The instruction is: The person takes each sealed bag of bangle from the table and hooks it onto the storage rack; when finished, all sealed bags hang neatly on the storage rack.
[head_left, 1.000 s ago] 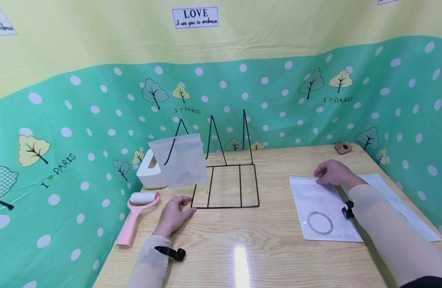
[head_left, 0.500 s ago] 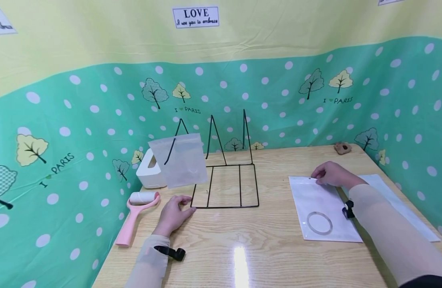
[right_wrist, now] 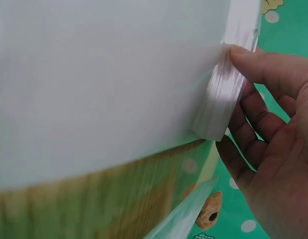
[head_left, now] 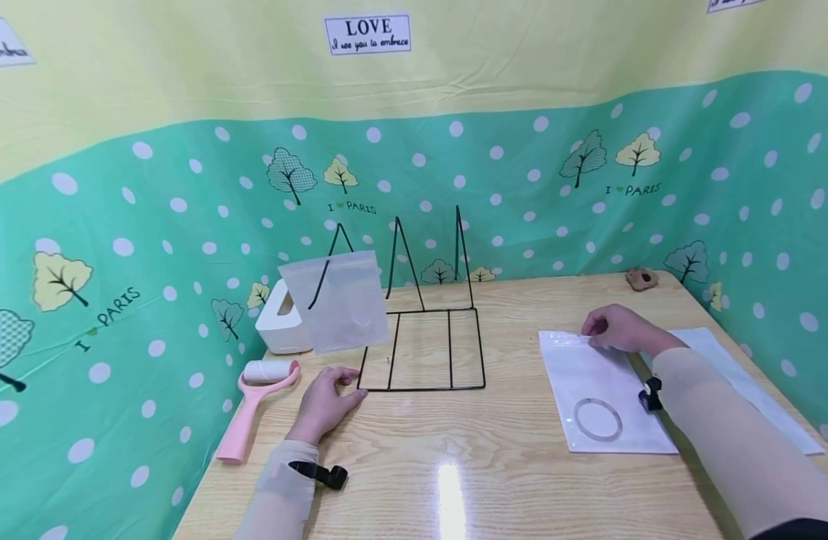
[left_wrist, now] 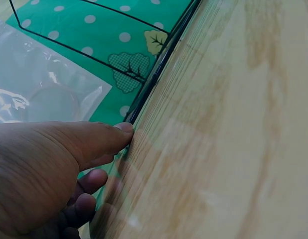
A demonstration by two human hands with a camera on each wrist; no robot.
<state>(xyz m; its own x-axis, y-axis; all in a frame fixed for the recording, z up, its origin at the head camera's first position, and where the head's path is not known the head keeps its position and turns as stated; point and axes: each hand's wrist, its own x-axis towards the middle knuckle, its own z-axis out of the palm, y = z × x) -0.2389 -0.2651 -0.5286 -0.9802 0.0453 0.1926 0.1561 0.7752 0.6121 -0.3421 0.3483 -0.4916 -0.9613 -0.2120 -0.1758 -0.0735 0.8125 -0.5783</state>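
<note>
At the front left corner of a black wire rack (head_left: 424, 389), my left hand (head_left: 326, 409) pinches the wire between thumb and fingers; in the left wrist view the thumb tip rests on the black wire (left_wrist: 156, 74). A translucent zip bag (head_left: 346, 307) hangs from the rack's leftmost prong, the other two prongs being bare. Over on the right, my right hand (head_left: 616, 330) pinches the top edge of a flat white zip bag (head_left: 562, 382) with a ring mark near its bottom. The right wrist view shows the thumb on the zip strip (right_wrist: 224, 89), the fingers behind it.
Another pale bag (head_left: 714, 360) lies under the right forearm. A pink lint roller (head_left: 248, 420) and a white tissue box (head_left: 282, 330) stand at the left. Near the back right corner sits a small brown object (head_left: 642, 278). A patterned curtain (head_left: 522, 150) surrounds the wooden table (head_left: 495, 465).
The right hand has moved slightly left along the white bag's top edge, and the bag has shifted slightly left with it. The left hand and the rack stay in place.
</note>
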